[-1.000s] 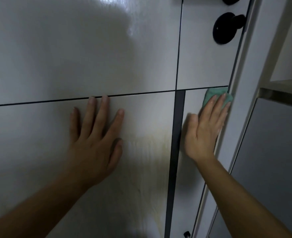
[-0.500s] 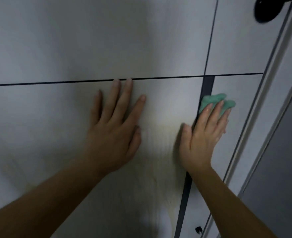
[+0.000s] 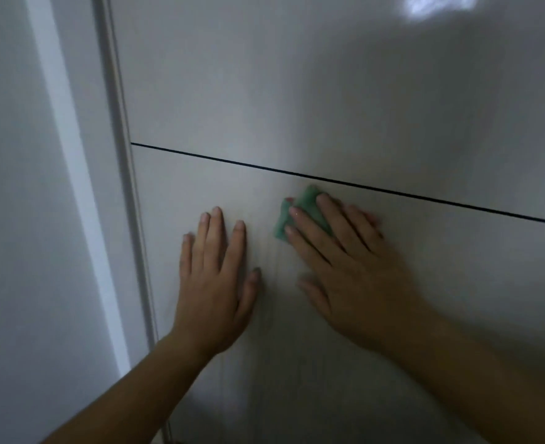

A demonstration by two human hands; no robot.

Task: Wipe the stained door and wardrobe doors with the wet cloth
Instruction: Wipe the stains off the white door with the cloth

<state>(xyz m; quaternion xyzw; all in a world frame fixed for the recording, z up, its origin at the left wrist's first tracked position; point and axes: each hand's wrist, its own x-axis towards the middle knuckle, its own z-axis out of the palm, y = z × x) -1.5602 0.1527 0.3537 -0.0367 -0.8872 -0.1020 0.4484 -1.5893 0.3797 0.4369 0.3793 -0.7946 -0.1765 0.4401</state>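
Observation:
A glossy white door (image 3: 297, 91) fills most of the head view, crossed by a thin dark groove. My left hand (image 3: 215, 283) lies flat on the lower panel with straight fingers. Just to its right, my right hand (image 3: 345, 270) presses a small green cloth (image 3: 303, 206) against the panel right below the groove; straight fingers cover most of the cloth. A faint yellowish streaked stain (image 3: 274, 261) shows between the two hands.
The door's left edge and its white frame (image 3: 120, 187) run down the left side, with a plain white wall (image 3: 14, 219) beyond. A bright reflection (image 3: 438, 4) sits at the top right of the door.
My right hand has slid the cloth leftward across the panel, from the door's right edge to beside my left hand. The view has swung left; the black knob and vertical groove are out of sight.

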